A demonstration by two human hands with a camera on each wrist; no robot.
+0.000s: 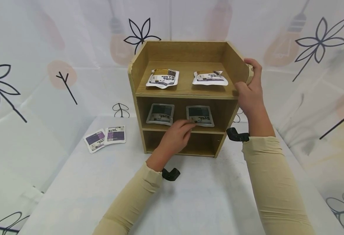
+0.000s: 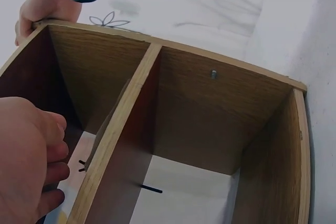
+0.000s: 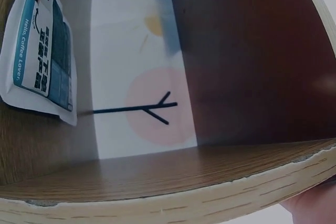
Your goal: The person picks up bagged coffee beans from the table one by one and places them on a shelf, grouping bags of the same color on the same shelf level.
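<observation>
My right hand [image 1: 250,88] grips the right side panel of a small wooden shelf unit [image 1: 186,95]. My left hand [image 1: 176,136] is in front of the middle shelf, fingertips by the front edge of the right teal-and-white coffee pouch [image 1: 199,115]. In the left wrist view, the left hand [image 2: 29,156] has loosely curled fingers and nothing visible in them; its thumb is hidden. Another teal pouch [image 1: 161,113] lies left on that shelf. On the top shelf are two white-and-gold pouches, one left [image 1: 164,77] and one right [image 1: 209,78].
Two purple-and-white pouches, one [image 1: 95,141] partly beneath the other [image 1: 116,134], lie on the white table [image 1: 189,202] left of the unit. A patterned curtain [image 1: 81,39] hangs behind. A small metal peg [image 2: 213,74] sticks out inside the bottom compartment.
</observation>
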